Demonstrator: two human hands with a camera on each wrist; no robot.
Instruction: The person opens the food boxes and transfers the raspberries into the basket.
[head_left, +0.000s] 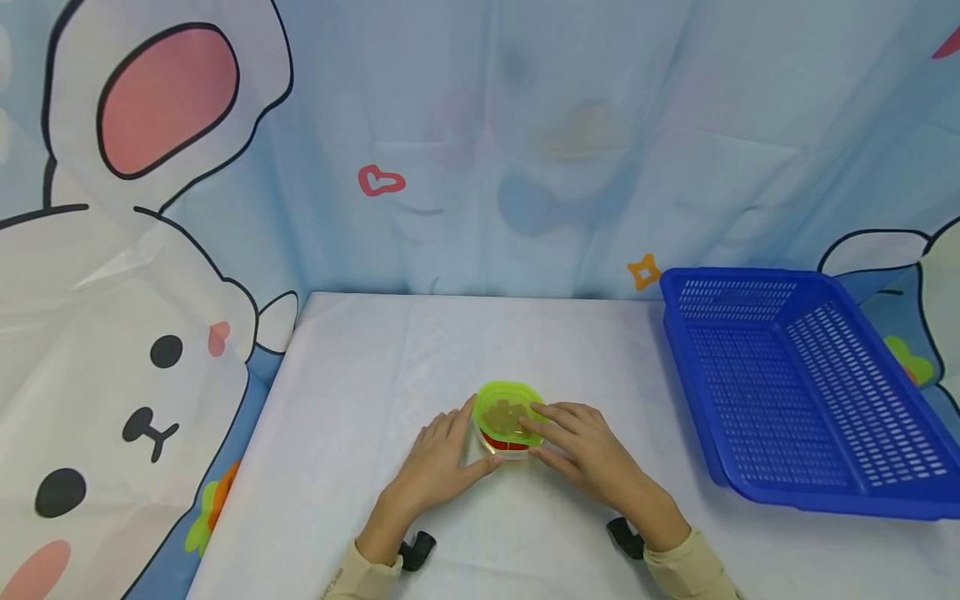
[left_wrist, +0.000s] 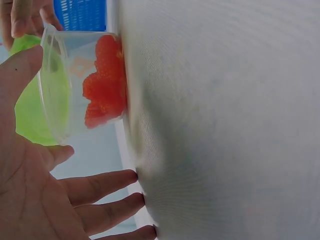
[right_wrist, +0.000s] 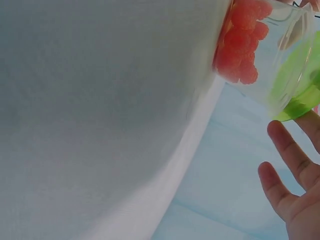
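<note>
A small clear plastic cup (left_wrist: 75, 75) stands upright on the white table, with red bumpy pieces (left_wrist: 107, 82) resembling berries inside. Over its mouth lies a translucent green lid (head_left: 504, 408), off-centre toward the back, so some red shows at the front. My left hand (head_left: 442, 462) holds the cup near its rim between thumb and index finger, its other fingers spread with their tips on the tabletop. From the right, my right hand (head_left: 588, 446) holds the lid's right edge, fingertips on top and thumb close to the rim. Its outer fingers (right_wrist: 287, 145) are spread apart.
To the right sits a big blue plastic basket (head_left: 690, 400) with perforated walls. A white cloth covers the table (head_left: 360, 358). Behind it hangs a light blue curtain (head_left: 450, 250) printed with cartoon animals.
</note>
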